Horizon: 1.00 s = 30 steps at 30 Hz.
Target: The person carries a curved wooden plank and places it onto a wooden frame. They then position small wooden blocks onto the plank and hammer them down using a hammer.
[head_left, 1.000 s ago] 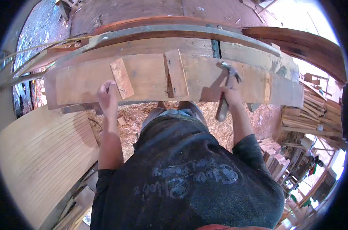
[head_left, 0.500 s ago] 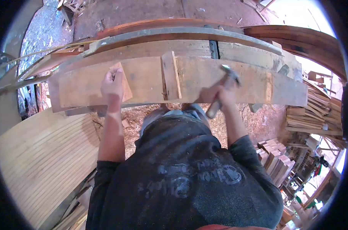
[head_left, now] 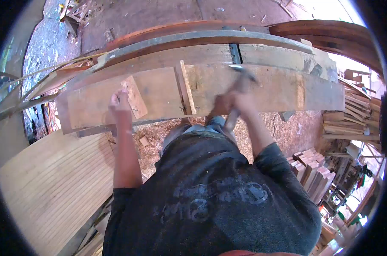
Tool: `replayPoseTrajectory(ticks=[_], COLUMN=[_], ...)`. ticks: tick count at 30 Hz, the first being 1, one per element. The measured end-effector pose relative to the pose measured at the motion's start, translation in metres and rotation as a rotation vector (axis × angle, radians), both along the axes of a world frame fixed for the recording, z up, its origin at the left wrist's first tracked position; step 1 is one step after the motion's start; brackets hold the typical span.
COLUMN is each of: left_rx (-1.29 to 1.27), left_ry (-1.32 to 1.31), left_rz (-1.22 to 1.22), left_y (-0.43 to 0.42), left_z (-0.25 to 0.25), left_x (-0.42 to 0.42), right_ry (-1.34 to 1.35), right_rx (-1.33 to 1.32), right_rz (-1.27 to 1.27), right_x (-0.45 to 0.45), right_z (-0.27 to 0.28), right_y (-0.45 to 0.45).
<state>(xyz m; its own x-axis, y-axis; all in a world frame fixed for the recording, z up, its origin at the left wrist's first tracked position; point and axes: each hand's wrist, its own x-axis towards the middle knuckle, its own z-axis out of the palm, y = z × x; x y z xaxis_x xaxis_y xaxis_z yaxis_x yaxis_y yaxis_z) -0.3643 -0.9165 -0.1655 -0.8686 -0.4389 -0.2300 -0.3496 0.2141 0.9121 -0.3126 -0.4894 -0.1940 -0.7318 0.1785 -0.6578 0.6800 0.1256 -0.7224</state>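
Note:
My right hand (head_left: 240, 103) is wrapped round the handle of a hammer (head_left: 244, 77), its metal head up over the bench plank and slightly blurred. At the left, my left hand (head_left: 120, 103) has its fingers pinched together at the left edge of a small flat wooden block (head_left: 135, 100). Whatever sits between those fingertips is too small to make out. The block lies slanted on the wide plank (head_left: 159, 91). Between my hands, a narrow wooden strip (head_left: 186, 89) lies across the plank.
Long beams (head_left: 168, 39) run behind the plank. A slatted wooden panel (head_left: 52, 183) leans at the lower left. Stacked timber (head_left: 349, 123) and cut blocks (head_left: 311, 170) stand to the right. Wood shavings (head_left: 261, 132) cover the floor near my feet.
My left hand has drawn down and left, exposing more of the block. The hammer and my right hand have shifted a little left. The view has moved slightly.

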Motion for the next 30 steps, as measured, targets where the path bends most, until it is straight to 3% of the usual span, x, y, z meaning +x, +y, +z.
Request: replayPoseTrajectory(ticks=[1, 3, 8, 10, 12, 14, 16, 19, 21, 23, 26, 28, 29, 30], left_rx=[0.044, 0.127, 0.069, 0.048, 0.036, 0.005, -0.010, 0.003, 0.063, 0.031, 0.029, 0.021, 0.009, -0.004], left_ry=[0.002, -0.007, -0.118, -0.096, -0.082, -0.068, -0.094, -0.144, -0.204, -0.143, -0.147, -0.164, -0.166, -0.177], left_rz=[0.002, 0.004, -0.099, -0.166, -0.196, -0.173, -0.153, -0.128, -0.105, -0.183, -0.194, -0.178, -0.176, -0.178], left_y=[0.001, -0.001, 0.036, 0.045, 0.048, 0.043, 0.041, 0.030, 0.025, 0.019, 0.026, 0.032, 0.035, 0.038], left_z=[-0.009, -0.030, -0.015, -0.021, -0.038, -0.056, -0.061, -0.049, -0.039, -0.043, -0.038, -0.040, -0.048, -0.053], left_x=[0.001, 0.012, 0.012, 0.006, 0.005, 0.009, 0.017, 0.009, 0.013, 0.014, 0.028, 0.033, 0.035, 0.042], right_ry=[-0.049, -0.159, -0.146, -0.018, -0.013, -0.140, -0.007, -0.109, -0.072, 0.015, 0.238, 0.069, -0.004, -0.067], right_rx=[-0.001, 0.187, 0.029, 0.105, 0.123, 0.086, 0.335, 0.092, -0.046, 0.065, -0.282, -0.018, 0.027, 0.015], right_rz=[0.256, 0.477, 0.232, -0.077, -0.196, -0.134, 0.606, 0.437, 0.153, -0.166, -0.669, -0.420, -0.026, 0.156], right_x=[0.001, -0.018, -0.012, -0.003, -0.003, -0.009, -0.015, -0.027, -0.018, -0.015, -0.013, -0.012, -0.006, -0.001], right_z=[0.015, 0.063, 0.045, 0.031, 0.021, 0.023, 0.045, 0.059, 0.046, 0.041, 0.016, 0.014, 0.018, 0.018], right_y=[-0.040, -0.083, -0.005, 0.014, 0.008, -0.049, -0.093, -0.049, -0.002, 0.039, 0.058, -0.002, -0.044, -0.063])
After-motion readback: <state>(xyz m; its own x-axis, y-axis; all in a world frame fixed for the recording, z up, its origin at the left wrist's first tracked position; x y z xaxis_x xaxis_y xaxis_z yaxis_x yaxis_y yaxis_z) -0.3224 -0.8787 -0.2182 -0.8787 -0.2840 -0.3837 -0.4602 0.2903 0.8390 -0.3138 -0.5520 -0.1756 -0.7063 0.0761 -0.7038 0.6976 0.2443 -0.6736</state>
